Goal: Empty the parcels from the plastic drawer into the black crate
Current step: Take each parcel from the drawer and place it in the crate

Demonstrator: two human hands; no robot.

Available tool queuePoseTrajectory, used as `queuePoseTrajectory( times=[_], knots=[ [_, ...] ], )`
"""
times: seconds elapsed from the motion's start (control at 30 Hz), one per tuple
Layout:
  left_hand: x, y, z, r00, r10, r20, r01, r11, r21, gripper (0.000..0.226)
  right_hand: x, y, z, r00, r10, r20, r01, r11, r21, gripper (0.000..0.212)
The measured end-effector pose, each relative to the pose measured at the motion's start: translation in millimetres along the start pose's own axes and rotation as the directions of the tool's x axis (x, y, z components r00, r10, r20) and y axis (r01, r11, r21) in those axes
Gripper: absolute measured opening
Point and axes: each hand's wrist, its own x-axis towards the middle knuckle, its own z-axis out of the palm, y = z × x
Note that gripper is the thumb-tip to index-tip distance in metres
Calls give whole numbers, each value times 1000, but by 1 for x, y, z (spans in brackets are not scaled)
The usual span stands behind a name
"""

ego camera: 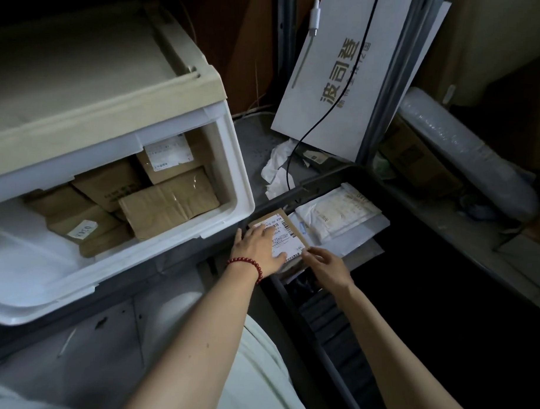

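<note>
currently the small cardboard parcel [289,232] lies label-up at the near left corner of the black crate [296,191], just beside white padded bags [339,213] already inside. the left hand [261,250] lies flat on the label, fingers straight and spread. the right hand [327,266] meets the parcel's near right corner with curled fingers; whether they pinch the edge cannot be told. more cardboard parcels [171,201] remain in the plastic drawer [137,276], which stands pulled out just beside the crate. expect these to be light and stiff, with smooth tape that may slip. take each by two opposite edges, thumb on one side, fingers on the other. do not lift by label or tape alone.
</note>
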Motion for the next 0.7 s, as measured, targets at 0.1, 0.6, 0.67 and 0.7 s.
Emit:
queuePoseTrajectory(
  times=[0.1, 0.6, 0.67, 0.7],
  knots=[
    [-15, -1, -3, 992, 25, -123, -20, 999, 45, 68, -10, -8, -6, 999, -43, -18, 41, 997, -62, 46],
    [-80, -20, -68, 917, -301, -260, 283, 953, -105, 47, -62, -70, 26, 917, -393, 63, 383, 828, -410, 45],
    [-90, -34, -84, 897, -301, -323, 284, 954, -99, 45, -66, -86, 38, 886, -457, 74, 440, 782, -442, 43],
    [-95, -42, -91, 888, -305, -343, 288, 952, -100, 46, -69, -94, 45, 873, -481, 80, 462, 764, -451, 43]
  ],
)
